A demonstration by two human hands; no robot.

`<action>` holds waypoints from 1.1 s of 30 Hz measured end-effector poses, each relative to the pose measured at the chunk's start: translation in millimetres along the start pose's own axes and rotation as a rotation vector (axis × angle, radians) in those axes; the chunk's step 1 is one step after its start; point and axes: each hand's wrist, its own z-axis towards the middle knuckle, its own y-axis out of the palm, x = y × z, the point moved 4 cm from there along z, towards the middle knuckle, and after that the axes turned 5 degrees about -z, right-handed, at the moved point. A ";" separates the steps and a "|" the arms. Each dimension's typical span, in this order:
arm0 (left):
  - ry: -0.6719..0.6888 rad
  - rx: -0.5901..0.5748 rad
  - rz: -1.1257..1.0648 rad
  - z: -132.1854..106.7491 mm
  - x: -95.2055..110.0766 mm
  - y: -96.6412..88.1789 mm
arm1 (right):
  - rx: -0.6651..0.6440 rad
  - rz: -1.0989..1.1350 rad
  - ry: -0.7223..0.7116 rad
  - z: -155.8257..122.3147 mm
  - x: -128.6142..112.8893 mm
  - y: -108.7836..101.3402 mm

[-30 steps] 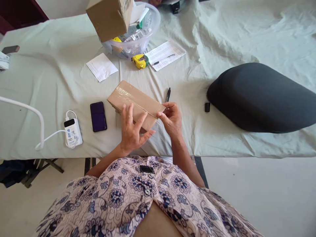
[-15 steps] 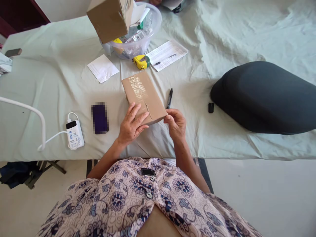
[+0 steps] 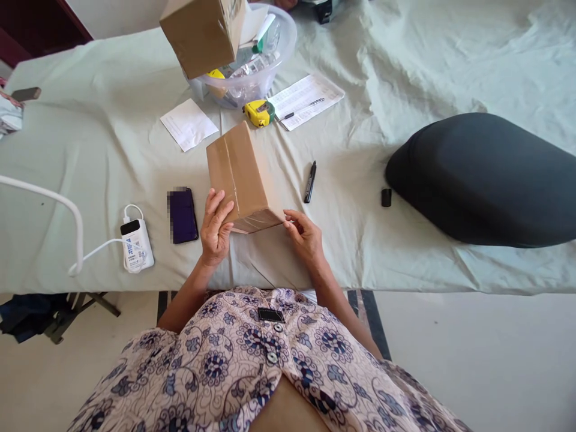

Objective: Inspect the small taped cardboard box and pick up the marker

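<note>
Cardboard box (image 3: 240, 175) held tilted above tabletop (image 3: 90, 168), near front edge, taped seam up. Left hand (image 3: 215, 231) clamped on near-left corner, fingers on top face. Right hand (image 3: 305, 235) pinched at near-right corner. For steady handling, both corners best supported evenly, marker (image 3: 310, 181) and phone (image 3: 182, 214) avoided.

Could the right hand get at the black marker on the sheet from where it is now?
Probably yes. The marker lies uncovered on the sheet, just beyond the right hand and beside the box, nothing between them. But that hand's fingers touch the box, so it would have to let go.
</note>
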 end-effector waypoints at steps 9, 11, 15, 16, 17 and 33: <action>-0.643 0.180 -0.300 -36.2 -31.5 15.9 | 0.135 0.108 -0.216 -2.8 -39.5 -8.5; -0.749 0.196 -0.282 -48.5 -37.7 18.1 | 0.121 0.114 -0.280 -1.1 -45.4 -8.6; -0.809 0.207 -0.285 -56.7 -39.6 16.7 | 0.063 0.104 -0.271 -1.3 -44.8 -4.0; -0.814 0.217 -0.301 -55.6 -38.6 16.6 | 0.058 0.098 -0.252 -2.4 -43.4 -2.3; -0.820 0.231 -0.327 -53.6 -37.2 17.0 | 0.058 0.092 -0.239 -3.9 -42.2 -0.5; -0.907 0.414 -0.478 -42.8 -28.8 26.6 | 0.041 -0.280 -0.556 -21.4 -52.9 17.7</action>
